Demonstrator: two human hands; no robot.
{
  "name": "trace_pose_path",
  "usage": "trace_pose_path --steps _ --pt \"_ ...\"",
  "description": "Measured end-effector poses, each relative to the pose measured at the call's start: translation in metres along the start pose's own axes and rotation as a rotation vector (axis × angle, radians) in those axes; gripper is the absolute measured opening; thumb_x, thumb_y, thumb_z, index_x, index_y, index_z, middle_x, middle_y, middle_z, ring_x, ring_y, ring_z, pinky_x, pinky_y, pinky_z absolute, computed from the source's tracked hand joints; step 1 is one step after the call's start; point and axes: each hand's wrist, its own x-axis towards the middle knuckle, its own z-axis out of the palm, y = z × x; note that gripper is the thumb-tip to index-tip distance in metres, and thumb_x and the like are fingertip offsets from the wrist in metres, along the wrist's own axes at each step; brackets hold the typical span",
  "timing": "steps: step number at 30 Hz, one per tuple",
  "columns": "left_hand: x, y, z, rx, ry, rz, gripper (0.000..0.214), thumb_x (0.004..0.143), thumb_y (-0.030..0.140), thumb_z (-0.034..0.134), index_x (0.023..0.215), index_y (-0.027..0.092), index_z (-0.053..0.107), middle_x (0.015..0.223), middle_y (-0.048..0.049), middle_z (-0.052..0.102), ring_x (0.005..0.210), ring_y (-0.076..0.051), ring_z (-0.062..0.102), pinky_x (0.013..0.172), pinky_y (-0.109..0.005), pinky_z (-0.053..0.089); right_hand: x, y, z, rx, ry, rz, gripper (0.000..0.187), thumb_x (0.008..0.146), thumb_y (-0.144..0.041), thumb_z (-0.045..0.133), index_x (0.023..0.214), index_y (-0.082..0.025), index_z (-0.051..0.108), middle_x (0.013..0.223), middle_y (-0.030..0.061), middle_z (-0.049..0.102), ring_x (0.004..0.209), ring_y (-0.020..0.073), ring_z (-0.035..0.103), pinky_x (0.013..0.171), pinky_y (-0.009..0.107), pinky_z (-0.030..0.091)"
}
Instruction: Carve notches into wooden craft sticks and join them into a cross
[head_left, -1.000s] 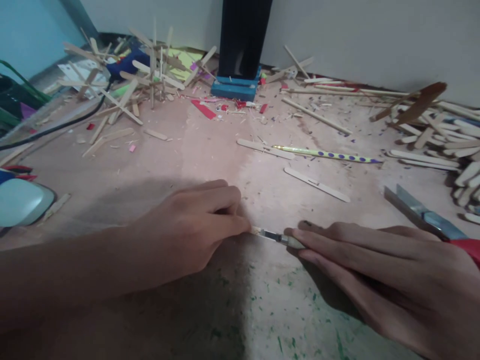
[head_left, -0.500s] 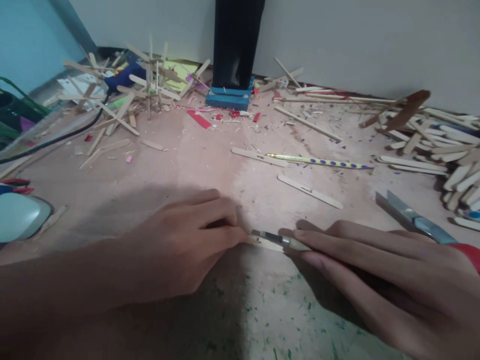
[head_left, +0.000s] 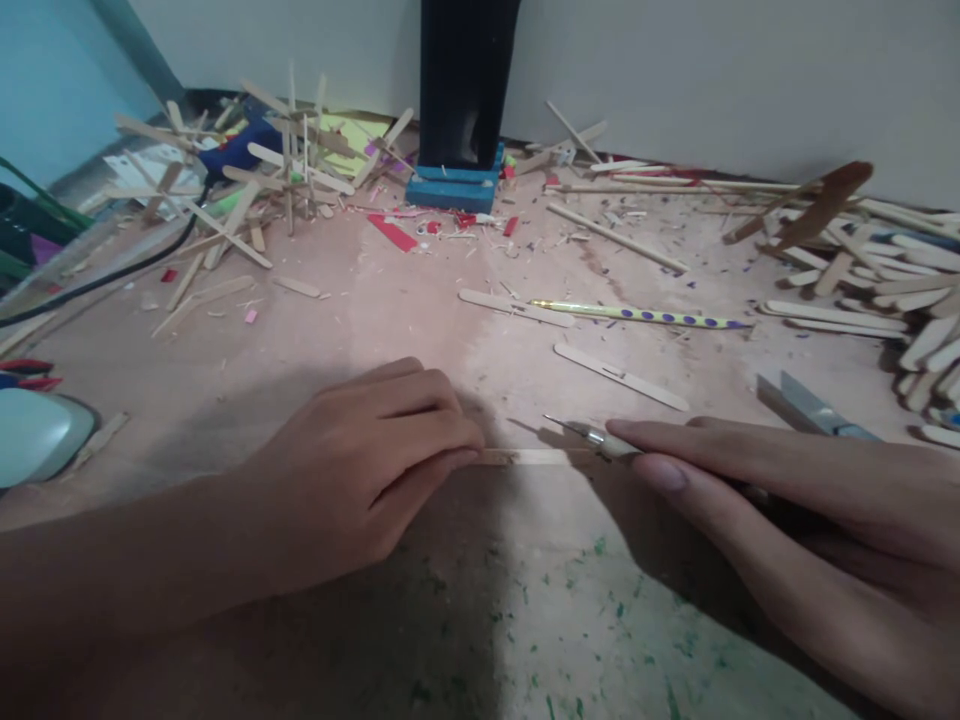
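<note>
My left hand (head_left: 367, 465) lies low on the wooden board (head_left: 420, 330), fingers curled and pressing down one end of a flat wooden craft stick (head_left: 529, 457). My right hand (head_left: 780, 520) grips a thin craft knife (head_left: 592, 437); its metal tip points left, lifted just above the stick's right part. The two hands sit a short stick-length apart near the board's front middle.
Loose craft sticks (head_left: 619, 375) and a yellow dotted pencil (head_left: 645, 316) lie behind the hands. A stick structure (head_left: 262, 180) stands back left, a dark post on a blue base (head_left: 454, 185) at the back, a stick pile (head_left: 900, 290) right, a utility cutter (head_left: 814, 405) and a pale device (head_left: 37, 435).
The knife tip has drawn back to the right along the stick and lifted off it, baring more of the stick. My left hand has kept its hold.
</note>
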Motion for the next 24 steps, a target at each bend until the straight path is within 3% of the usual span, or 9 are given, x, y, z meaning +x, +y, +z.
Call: trace_pose_path --steps 3,7,12,24 --pt "-0.0004 0.0015 -0.0001 0.001 0.015 -0.008 0.015 0.105 0.015 0.058 0.101 0.017 0.072 0.099 -0.0023 0.069 0.092 -0.014 0.061 0.085 -0.026 0.050 0.0010 -0.0003 -0.0016 0.116 -0.024 0.103 0.026 0.104 -0.025 0.053 0.111 -0.040 0.074 0.102 -0.0120 0.082 0.074 0.0135 0.077 0.052 0.025 0.057" --pt "-0.0016 0.0011 0.0014 0.018 -0.002 -0.004 0.013 0.104 0.015 0.060 0.102 0.018 0.072 0.100 -0.0014 0.068 0.093 -0.013 0.061 0.086 -0.027 0.050 0.0009 -0.0005 -0.0017 0.139 -0.016 0.093 0.024 0.103 -0.026 0.056 0.109 -0.040 0.074 0.096 -0.0101 0.082 0.072 0.0149 0.076 0.051 0.027 0.056" --pt "-0.0021 -0.0009 0.0019 0.017 -0.012 -0.004 0.015 0.106 0.016 0.059 0.101 0.018 0.073 0.100 -0.0016 0.068 0.092 -0.014 0.060 0.085 -0.028 0.050 -0.0010 0.0003 0.0036 0.153 -0.055 0.016 0.024 0.102 -0.023 0.062 0.119 -0.038 0.070 0.105 -0.0066 0.080 0.085 0.0176 0.077 0.064 0.028 0.062" --pt "-0.0036 -0.0026 0.0009 0.039 -0.046 0.023 0.012 0.106 0.020 0.061 0.104 0.021 0.072 0.102 -0.0005 0.069 0.094 -0.015 0.063 0.086 -0.031 0.050 -0.0012 -0.0010 0.0042 0.098 -0.131 -0.097 0.028 0.101 -0.015 0.057 0.121 -0.033 0.067 0.103 -0.0028 0.079 0.081 0.0173 0.077 0.059 0.028 0.061"
